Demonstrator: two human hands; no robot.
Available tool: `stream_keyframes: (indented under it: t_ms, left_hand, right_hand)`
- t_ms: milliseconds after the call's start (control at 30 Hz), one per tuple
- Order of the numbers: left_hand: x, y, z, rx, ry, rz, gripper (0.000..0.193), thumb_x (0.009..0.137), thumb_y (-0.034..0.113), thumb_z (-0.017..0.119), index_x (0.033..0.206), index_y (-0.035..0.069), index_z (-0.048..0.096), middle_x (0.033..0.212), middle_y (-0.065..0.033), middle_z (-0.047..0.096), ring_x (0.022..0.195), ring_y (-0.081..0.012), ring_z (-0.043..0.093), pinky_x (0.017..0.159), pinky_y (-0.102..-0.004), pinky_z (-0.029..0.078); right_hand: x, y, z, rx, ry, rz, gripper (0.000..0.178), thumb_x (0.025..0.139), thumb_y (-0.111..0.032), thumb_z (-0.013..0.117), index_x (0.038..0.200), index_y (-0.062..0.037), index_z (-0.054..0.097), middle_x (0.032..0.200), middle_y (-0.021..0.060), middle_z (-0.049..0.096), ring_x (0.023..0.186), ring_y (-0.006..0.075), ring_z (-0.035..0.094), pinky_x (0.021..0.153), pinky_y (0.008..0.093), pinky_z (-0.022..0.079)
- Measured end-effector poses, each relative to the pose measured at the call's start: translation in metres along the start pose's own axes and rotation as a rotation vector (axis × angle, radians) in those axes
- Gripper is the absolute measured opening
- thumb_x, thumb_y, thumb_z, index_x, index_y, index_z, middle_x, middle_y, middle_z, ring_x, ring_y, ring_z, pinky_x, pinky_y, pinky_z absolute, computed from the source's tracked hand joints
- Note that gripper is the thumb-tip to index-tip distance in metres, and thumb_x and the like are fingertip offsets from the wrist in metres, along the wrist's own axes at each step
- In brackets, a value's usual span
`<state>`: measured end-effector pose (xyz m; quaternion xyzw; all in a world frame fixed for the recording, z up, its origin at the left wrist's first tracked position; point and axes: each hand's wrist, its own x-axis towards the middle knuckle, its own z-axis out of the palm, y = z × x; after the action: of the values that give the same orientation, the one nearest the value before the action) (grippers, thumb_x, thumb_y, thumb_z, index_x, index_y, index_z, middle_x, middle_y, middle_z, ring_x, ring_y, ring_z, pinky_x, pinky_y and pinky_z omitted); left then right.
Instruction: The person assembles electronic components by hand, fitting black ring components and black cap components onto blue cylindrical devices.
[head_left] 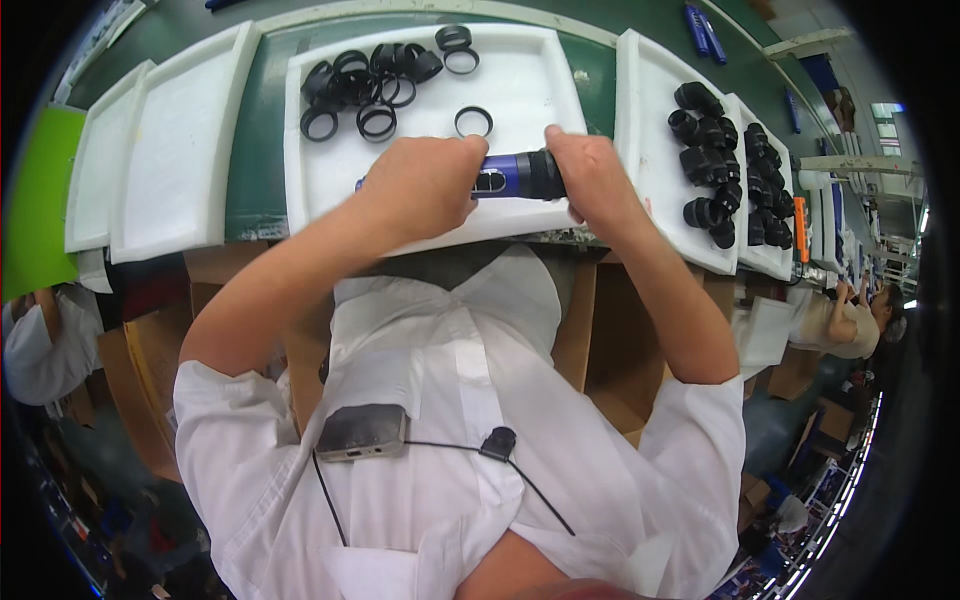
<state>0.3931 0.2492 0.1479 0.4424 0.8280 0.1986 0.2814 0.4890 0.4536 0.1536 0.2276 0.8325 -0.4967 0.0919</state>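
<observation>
Over the near side of a white foam tray [535, 85], I hold a blue flashlight [512, 176] level in both hands. My left hand [425, 185] is wrapped round its blue body, beside a panel of dark buttons. At the other end, my right hand [597, 178] grips the black head [543, 175], thumb above and fingers below. One loose black ring [473, 108] lies in the tray just beyond my left hand. Farther back is a heap of black rings [375, 75], several overlapping or tipped on edge. My fingers hide part of the flashlight.
White foam trays [180, 140] stand to the left beside a bright green panel [38, 200]. On the right, trays carry several black fittings [708, 165]. Blue tubes [705, 33] lie far right. Cardboard boxes [625, 350] sit below the bench. Other people [845, 325] are on both sides.
</observation>
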Motion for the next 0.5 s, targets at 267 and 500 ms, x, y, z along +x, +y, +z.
stream_keyframes:
  t_ms: [267,500]
  left_hand:
    - [-0.002,-0.005,-0.028,-0.205,-0.263,0.036,0.038,0.071,0.021,0.080,0.098,-0.001,0.066,0.083,-0.0160,0.071,0.076,-0.0340,0.069,0.069,-0.0417,0.053]
    - [0.006,-0.006,-0.006,0.384,0.371,0.225,0.034,0.074,0.022,0.078,0.100,0.004,0.064,0.081,-0.0163,0.071,0.081,-0.0359,0.071,0.071,-0.0464,0.056]
  right_hand:
    - [-0.021,-0.006,-0.002,-0.647,0.261,-1.176,0.040,0.093,-0.040,0.068,0.101,-0.0010,0.068,0.074,0.0135,0.061,0.070,0.0282,0.064,0.058,0.0331,0.051]
    - [-0.021,-0.006,-0.008,-0.302,0.039,-0.620,0.039,0.087,-0.035,0.077,0.100,0.0011,0.068,0.078,0.0176,0.068,0.066,0.0362,0.064,0.066,0.0407,0.053]
